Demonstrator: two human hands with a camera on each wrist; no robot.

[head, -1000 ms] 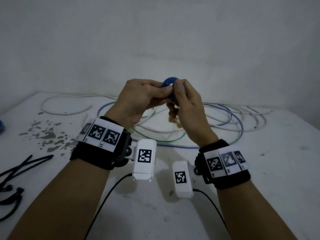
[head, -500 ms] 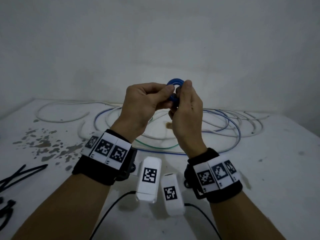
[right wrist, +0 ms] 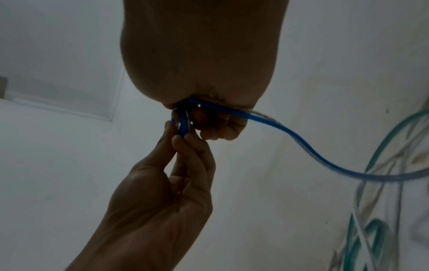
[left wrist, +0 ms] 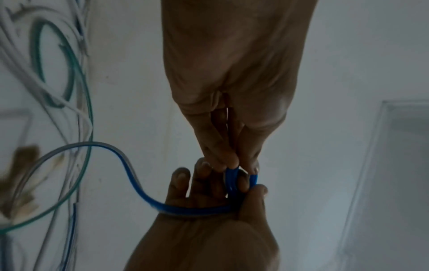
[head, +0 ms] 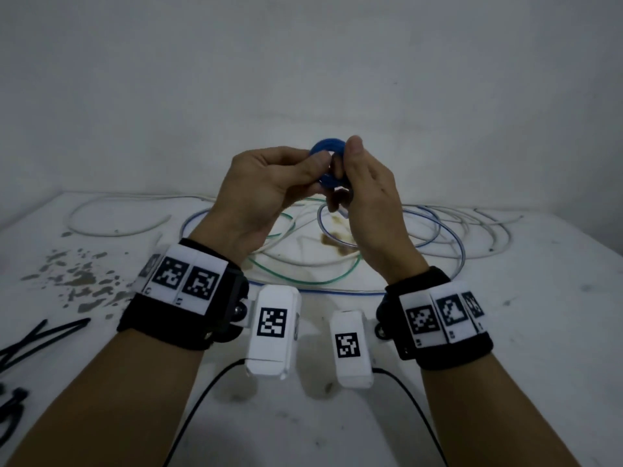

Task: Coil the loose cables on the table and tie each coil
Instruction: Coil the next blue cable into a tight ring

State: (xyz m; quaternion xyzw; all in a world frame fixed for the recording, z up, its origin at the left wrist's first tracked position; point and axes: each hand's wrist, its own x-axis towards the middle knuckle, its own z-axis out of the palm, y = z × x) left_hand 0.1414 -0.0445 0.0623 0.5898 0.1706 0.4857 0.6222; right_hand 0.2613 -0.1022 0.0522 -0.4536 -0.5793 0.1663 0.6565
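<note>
Both hands, left hand [head: 269, 183] and right hand [head: 367, 193], pinch a small blue coil [head: 326, 150] above the stained white bench [head: 539, 332]; loose cables [head: 303, 257] sprawl beneath it; a plain, perhaps plastered, wall [head: 303, 79] rises behind.

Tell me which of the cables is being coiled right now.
The blue cable: it alone is lifted off the table, wound into a small ring pinched between the left hand and right hand. The green cable and white cables lie loose.

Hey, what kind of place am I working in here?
Probably a bare workroom or workshop: a stained white table against a plain white wall, strewn with loose cables and black ties.
</note>
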